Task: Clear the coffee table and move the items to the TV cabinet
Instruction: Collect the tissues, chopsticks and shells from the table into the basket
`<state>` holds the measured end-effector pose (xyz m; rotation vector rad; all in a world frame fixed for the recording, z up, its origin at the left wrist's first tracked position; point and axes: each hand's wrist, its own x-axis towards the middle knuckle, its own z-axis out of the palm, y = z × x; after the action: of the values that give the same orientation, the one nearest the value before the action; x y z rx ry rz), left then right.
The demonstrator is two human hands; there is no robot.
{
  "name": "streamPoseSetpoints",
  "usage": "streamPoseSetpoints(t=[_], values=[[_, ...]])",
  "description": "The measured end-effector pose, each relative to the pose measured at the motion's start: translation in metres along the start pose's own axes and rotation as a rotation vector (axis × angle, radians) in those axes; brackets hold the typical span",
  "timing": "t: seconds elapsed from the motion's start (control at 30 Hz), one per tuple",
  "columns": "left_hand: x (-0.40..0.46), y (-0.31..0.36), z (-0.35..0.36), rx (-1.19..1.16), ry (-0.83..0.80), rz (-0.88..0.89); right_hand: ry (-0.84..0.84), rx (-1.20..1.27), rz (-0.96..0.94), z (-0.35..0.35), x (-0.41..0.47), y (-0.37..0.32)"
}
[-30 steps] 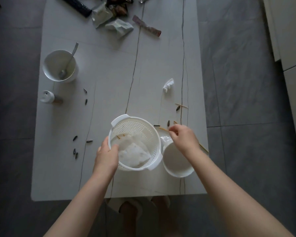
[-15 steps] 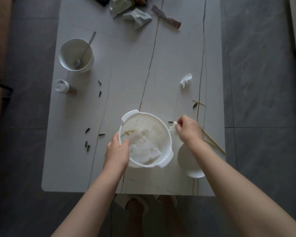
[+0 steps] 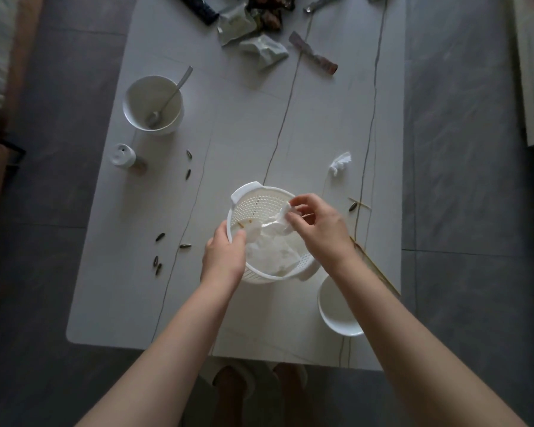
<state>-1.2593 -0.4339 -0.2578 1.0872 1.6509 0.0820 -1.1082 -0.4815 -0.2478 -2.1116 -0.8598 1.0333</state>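
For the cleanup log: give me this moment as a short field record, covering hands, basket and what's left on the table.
left hand: grips the near-left rim of the white perforated plastic basket
right hand: pinches a crumpled white tissue over the basket, along with a thin wooden stick
basket contents: white crumpled paper
still on the pale coffee table: white bowl with a metal spoon, small white-capped bottle, another tissue wad, scattered dark seeds, empty white dish, wrappers at far end

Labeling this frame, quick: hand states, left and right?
Left hand: grips the rim of the white basket.
Right hand: pinches a crumpled tissue over the basket.
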Motion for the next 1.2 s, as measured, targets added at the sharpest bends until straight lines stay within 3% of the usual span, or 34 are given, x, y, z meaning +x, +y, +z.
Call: streamPoseSetpoints(t=[0.1,0.2,0.3,0.4,0.57,0.7,0.8,0.87,0.97,1.1,1.2], values=[[0.007,0.003,0.0,-0.024,0.002,0.004,-0.006,-0.038,-0.026,0.004,0.006,0.006],[0.012,0.001,0.0,-0.045,0.011,-0.002,0.152,-0.109,-0.09,0.001,0.018,0.015],[0.017,-0.002,-0.001,-0.041,0.014,0.007,0.237,-0.189,-0.027,-0.013,0.048,0.032],[0.023,-0.005,-0.004,-0.049,0.011,0.008,0.164,-0.348,0.085,-0.025,0.086,0.052],[0.031,-0.005,-0.012,-0.033,0.022,0.013,-0.116,-0.64,0.266,-0.03,0.136,0.072],[0.036,-0.002,-0.015,-0.021,0.043,0.016,-0.205,-0.769,0.297,-0.023,0.157,0.073],[0.041,-0.001,-0.015,-0.008,0.067,0.031,-0.21,-0.865,0.294,-0.013,0.16,0.073],[0.044,0.0,-0.015,0.017,0.083,0.032,-0.094,-0.938,0.178,-0.007,0.154,0.075],[0.041,0.003,-0.012,0.038,0.087,0.034,0.028,-0.808,0.1,-0.005,0.138,0.081],[0.034,0.009,-0.007,0.097,0.108,0.033,0.118,-0.377,0.174,-0.01,0.11,0.075],[0.027,0.014,-0.002,0.144,0.124,0.029,0.265,-0.062,0.042,-0.009,0.077,0.045]])
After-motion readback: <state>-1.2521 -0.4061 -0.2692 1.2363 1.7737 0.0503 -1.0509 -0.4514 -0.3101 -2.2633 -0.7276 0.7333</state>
